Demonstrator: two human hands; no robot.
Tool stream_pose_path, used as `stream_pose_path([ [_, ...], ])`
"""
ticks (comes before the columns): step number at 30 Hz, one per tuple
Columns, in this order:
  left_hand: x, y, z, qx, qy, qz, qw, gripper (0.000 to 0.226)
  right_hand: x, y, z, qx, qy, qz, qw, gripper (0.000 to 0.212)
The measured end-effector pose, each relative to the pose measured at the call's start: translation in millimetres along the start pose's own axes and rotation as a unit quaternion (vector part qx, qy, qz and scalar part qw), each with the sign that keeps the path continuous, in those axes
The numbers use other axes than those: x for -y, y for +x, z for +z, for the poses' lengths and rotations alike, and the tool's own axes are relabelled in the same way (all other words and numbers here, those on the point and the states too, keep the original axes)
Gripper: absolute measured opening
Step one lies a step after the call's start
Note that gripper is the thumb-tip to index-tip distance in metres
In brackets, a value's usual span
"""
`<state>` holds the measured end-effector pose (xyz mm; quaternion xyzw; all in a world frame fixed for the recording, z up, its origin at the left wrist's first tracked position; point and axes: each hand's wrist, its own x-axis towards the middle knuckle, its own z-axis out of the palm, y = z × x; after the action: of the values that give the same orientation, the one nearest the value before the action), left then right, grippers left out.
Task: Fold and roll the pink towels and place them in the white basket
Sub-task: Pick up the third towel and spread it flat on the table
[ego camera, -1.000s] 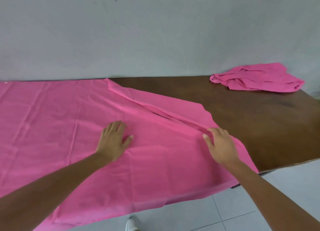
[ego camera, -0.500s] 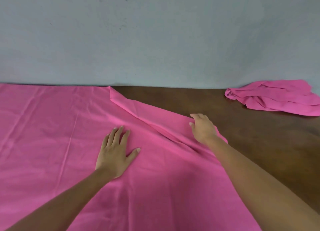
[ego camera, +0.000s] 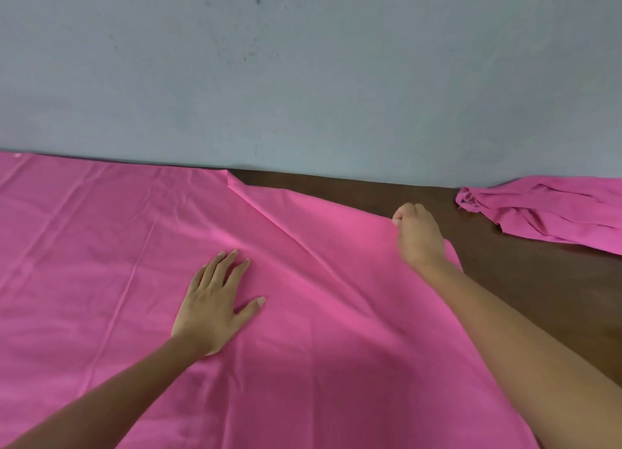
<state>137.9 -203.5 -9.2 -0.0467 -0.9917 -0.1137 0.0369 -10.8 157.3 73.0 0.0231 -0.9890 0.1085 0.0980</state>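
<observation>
**Head view.** The large pink cloth towel lies spread flat across the left and centre of the frame. It covers much of the dark brown wooden table. A diagonal crease runs from the towel's far edge at upper centre down toward the right.

The left hand, at centre, rests palm-down on the cloth with fingers straight and slightly spread, holding nothing. The right hand, right of centre, sits at the towel's right-hand edge with its fingers curled. It appears to pinch that edge, though the back of the hand hides the grip itself.

A second pink towel, crumpled, lies at the right edge of the frame against the grey wall, well apart from the spread one.

**Risks, as judged.**
- A pull on the pinched edge may drag the whole sheet if the flat palm presses too lightly, leaving the fold skewed.
- The diagonal crease may be folded in, giving a lumpy roll.

**Containers.** The white basket is not in view, so its contents cannot be told.
</observation>
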Motion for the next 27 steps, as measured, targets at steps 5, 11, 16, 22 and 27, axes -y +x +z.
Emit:
stream_pose_path([
  [5,0.3,-0.2,0.3,0.0,0.001,-0.007,1.0,0.089,0.6,-26.0,-16.5,-0.043,-0.01,-0.123,0.991,0.031],
  [11,-0.4,0.2,1.0,-0.003,-0.002,-0.007,1.0,0.087,5.3,-88.9,10.2,0.016,-0.033,-0.251,0.967,0.037],
  [16,0.1,-0.2,1.3,0.0,-0.003,-0.006,1.0,0.086,-2.9,-101.7,19.8,0.091,0.022,-0.26,0.961,0.006],
  [22,-2.1,0.4,0.5,-0.002,-0.013,-0.012,1.0,0.084,-32.2,-58.5,-15.3,0.137,0.041,-0.045,0.989,0.022],
  [27,-1.9,-0.6,0.4,-0.006,-0.015,-0.01,1.0,0.084,-46.2,-51.5,-2.9,0.226,0.117,0.093,0.963,0.024],
])
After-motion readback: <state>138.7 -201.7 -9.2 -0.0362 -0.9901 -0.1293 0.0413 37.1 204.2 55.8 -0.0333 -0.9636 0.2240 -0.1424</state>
